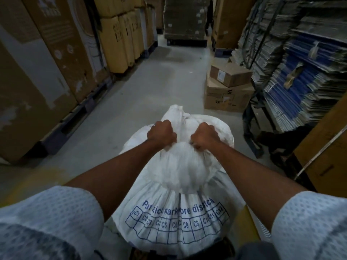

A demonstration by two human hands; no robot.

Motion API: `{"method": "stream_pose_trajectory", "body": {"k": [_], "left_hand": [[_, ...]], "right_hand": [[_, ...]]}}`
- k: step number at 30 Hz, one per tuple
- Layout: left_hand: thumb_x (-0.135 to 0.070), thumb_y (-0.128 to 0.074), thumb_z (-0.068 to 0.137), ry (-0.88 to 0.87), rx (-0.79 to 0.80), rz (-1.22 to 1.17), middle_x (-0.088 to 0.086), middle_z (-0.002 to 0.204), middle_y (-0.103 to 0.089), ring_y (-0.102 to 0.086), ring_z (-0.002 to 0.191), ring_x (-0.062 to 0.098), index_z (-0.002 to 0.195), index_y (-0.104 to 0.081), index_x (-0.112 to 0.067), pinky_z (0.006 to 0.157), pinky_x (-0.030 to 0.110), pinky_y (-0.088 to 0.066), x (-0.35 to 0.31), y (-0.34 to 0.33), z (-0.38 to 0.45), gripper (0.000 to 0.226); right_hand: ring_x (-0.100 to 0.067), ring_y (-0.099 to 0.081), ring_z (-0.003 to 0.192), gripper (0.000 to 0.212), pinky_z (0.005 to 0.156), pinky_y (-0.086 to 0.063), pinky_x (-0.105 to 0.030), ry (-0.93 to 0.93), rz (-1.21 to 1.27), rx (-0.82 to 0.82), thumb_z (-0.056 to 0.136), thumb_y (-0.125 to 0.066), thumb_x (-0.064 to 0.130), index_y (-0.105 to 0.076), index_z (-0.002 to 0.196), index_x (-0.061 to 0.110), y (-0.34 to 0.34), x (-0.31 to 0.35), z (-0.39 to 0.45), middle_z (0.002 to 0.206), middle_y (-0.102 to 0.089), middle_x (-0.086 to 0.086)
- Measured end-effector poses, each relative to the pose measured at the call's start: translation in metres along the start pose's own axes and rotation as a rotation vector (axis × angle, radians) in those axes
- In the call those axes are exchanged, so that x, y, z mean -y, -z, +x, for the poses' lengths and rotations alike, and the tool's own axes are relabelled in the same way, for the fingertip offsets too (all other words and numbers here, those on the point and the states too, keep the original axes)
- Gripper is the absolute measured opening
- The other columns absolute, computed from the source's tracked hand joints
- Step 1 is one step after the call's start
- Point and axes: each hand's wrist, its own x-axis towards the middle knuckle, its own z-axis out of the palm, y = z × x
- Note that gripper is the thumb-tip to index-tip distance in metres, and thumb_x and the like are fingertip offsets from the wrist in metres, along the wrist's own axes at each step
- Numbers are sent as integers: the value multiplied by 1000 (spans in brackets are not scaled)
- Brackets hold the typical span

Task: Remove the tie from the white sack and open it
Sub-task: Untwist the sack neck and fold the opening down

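Note:
A full white woven sack (180,218) with a blue printed grid and lettering stands on the floor right in front of me. Its top is bunched and bulges between my fists, and a gathered tail of fabric sticks up behind them. My left hand (161,133) is clenched on the bunched fabric on the left of the neck. My right hand (204,135) is clenched on the fabric on the right. No tie is visible; the neck is hidden under my hands and the folds.
I am in a warehouse aisle with a grey concrete floor (154,87). Tall cardboard cartons (62,59) on pallets line the left. Stacks of flattened boxes (300,68) fill the right, with two brown cartons (228,87) on the floor beside them.

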Motion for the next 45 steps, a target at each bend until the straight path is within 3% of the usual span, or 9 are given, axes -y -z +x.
{"method": "stream_pose_trajectory", "body": {"k": [3,11,15,20,27,34,38,42,45], "left_hand": [[-32,-65,79,135,69,-15,16,132,-55,-56,120,35,134,-47,-10,96,40,-49,23,-28,12,63],[-94,-48,54,236,204,-93,11,93,-68,-70,84,29,102,-57,-12,72,35,-57,46,-73,19,95],[-41,-72,58,242,249,-143,14,91,-74,-71,77,26,85,-63,-8,54,24,-47,50,-75,24,44],[-6,-60,76,502,100,-685,19,96,-57,-63,91,34,111,-54,2,56,29,-49,44,-71,14,36],[-8,-39,82,704,-202,-1309,8,77,-53,-49,51,18,118,-58,1,48,23,-40,40,-17,-17,41],[-16,-64,82,726,-89,-965,22,134,-52,-66,98,35,147,-24,-7,76,45,-61,75,-2,-74,76],[-35,-79,72,495,-172,-305,20,159,-8,-19,145,44,154,-6,-20,114,59,-27,88,-5,-83,111],[-33,-65,69,-81,-354,70,14,146,-40,-36,137,37,144,-38,-20,112,49,-30,69,5,-65,80],[-23,-55,80,-263,-128,58,7,120,-63,-57,115,30,123,-59,-24,96,43,-48,51,5,-42,44]], "right_hand": [[-33,-68,99,47,74,-53,-32,-80,-12,1,71,-70,31,-65,110,7,-16,-18,2,111,-69,-16],[-38,-57,122,101,99,-50,-43,-194,100,124,72,-56,80,-43,140,7,-57,-35,11,139,-52,-21],[-37,-60,117,107,96,-53,-44,-123,-60,173,56,-73,79,-49,132,7,-58,-39,9,130,-58,-20],[-38,-55,122,82,99,-49,-46,-38,-149,124,68,-77,60,-53,130,11,-50,-41,-7,133,-58,-17],[-36,-60,117,62,90,-48,-37,-160,263,-163,83,-66,55,-62,122,7,-15,-29,-28,126,-64,-16],[-36,-62,110,30,87,-47,-34,-212,362,-294,86,-71,31,-68,106,10,23,-24,-48,122,-62,-14],[-32,-61,112,21,79,-40,-30,-107,253,-317,86,-70,27,-68,102,14,24,-13,-63,121,-63,-9],[-35,-67,102,29,86,-56,-37,-163,377,-263,79,-66,32,-65,104,16,8,5,-66,117,-66,-10],[-38,-62,115,70,94,-55,-46,-317,490,-97,76,-72,34,-45,136,9,-13,13,-61,136,-56,-17]]}}
